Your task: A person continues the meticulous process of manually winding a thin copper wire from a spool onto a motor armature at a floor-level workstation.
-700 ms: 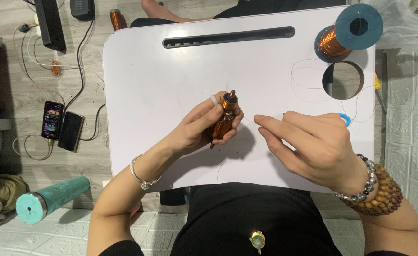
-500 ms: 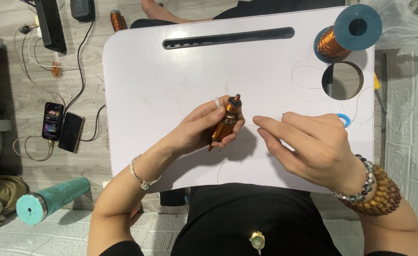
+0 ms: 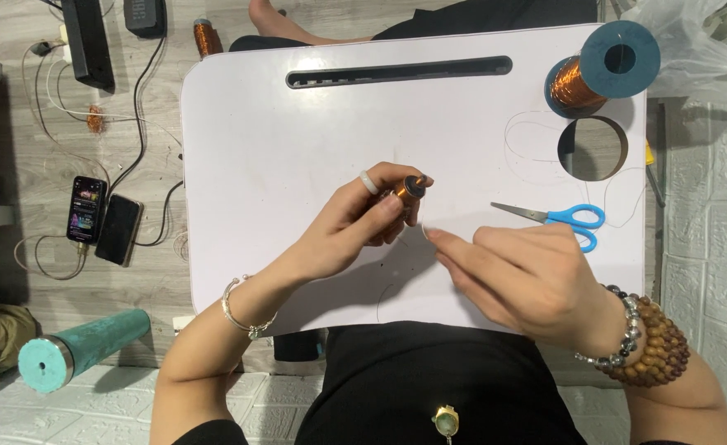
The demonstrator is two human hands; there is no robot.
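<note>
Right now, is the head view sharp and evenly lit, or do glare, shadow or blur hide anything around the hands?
Head view: sharp and evenly lit, no glare on the white lap table; soft shadows under the left hand and right hand; the small copper-wound coil is slightly soft; the thin wire is barely visible.

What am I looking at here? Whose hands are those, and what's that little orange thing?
A camera on a person's head looks down at their own two hands over a white lap table. The left hand has a small coil of copper wire in its grip. The right hand pinches something very thin near it, likely wire, though it is hard to see. On the table lie blue scissors and a big wire spool. Two phones lie on the floor.
</note>
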